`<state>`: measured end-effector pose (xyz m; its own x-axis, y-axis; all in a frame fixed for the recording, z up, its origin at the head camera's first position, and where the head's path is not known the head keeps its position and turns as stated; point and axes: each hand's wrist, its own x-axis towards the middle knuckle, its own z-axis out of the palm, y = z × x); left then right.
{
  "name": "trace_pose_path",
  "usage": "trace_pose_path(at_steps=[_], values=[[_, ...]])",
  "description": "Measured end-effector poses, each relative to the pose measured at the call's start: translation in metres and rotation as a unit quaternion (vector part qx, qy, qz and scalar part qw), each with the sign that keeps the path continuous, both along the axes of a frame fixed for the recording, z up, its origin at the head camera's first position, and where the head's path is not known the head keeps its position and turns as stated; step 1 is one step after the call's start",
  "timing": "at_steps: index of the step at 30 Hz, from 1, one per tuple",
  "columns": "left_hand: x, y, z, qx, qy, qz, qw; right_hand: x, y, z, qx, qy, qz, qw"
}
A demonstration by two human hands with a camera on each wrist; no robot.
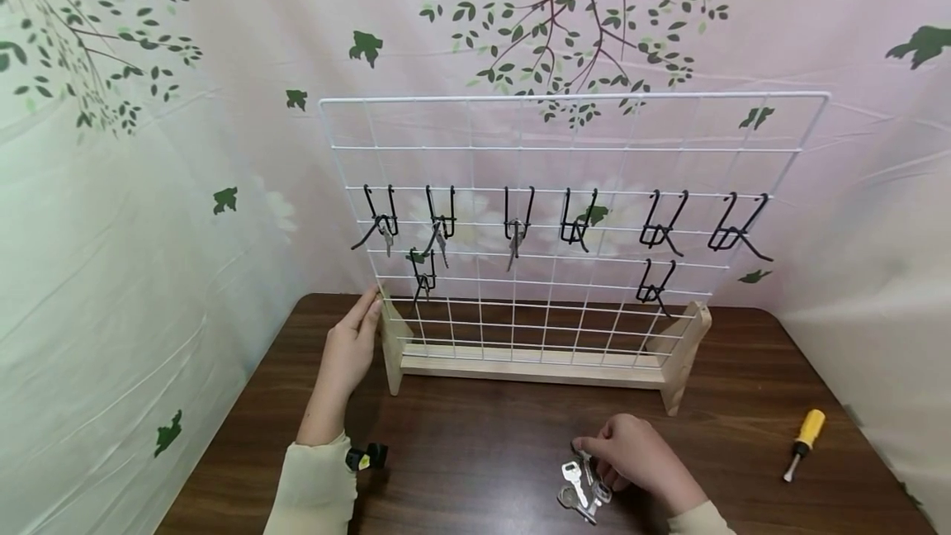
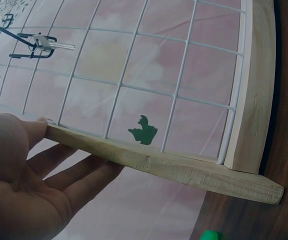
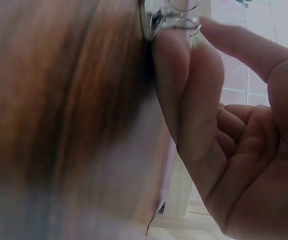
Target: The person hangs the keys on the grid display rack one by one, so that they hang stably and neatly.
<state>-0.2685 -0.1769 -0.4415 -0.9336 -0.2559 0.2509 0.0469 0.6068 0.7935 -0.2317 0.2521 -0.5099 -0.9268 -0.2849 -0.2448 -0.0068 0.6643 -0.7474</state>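
My left hand [image 1: 351, 353] holds the left wooden side piece [image 2: 154, 167] of a white wire grid rack [image 1: 572, 97]. In the left wrist view the thumb lies on one face of the wood and the fingers on the other. At the front of the table, my right hand [image 1: 635, 456] reaches down to a small pile of silver keys [image 1: 574, 475]. Its thumb and fingertips pinch a key by its ring end [image 3: 186, 24], mostly cut off at the top of the right wrist view. Other keys lie against and beside these fingers.
Several black double hooks [image 1: 651, 294] hang on the grid in two rows. Keys [image 1: 515, 244] hang from some on the left and middle. A yellow-handled screwdriver [image 1: 808, 432] lies at the right of the brown table [image 1: 461, 452]. Patterned cloth [image 1: 267, 40] surrounds the table.
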Motion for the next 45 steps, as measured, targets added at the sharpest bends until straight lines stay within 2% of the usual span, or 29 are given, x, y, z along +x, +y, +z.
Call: trace_pose_path(at_steps=[5, 19, 33, 45], values=[[0.000, -0.001, -0.001, -0.001, -0.004, -0.001, 1.0000, -0.005, -0.005, 0.001, 0.014, 0.003, 0.018, 1.000], [-0.001, -0.001, -0.001, -0.004, 0.005, -0.001, 1.0000, -0.010, -0.015, 0.000, 0.067, 0.031, 0.010, 0.997], [-0.002, -0.002, -0.003, -0.001, 0.010, -0.001, 0.9999, -0.007, -0.018, 0.002, 0.056, 0.031, 0.020, 0.998], [0.002, -0.005, -0.002, -0.002, 0.003, -0.009, 1.0000, -0.001, -0.016, -0.001, 0.010, -0.014, 0.029, 0.999]])
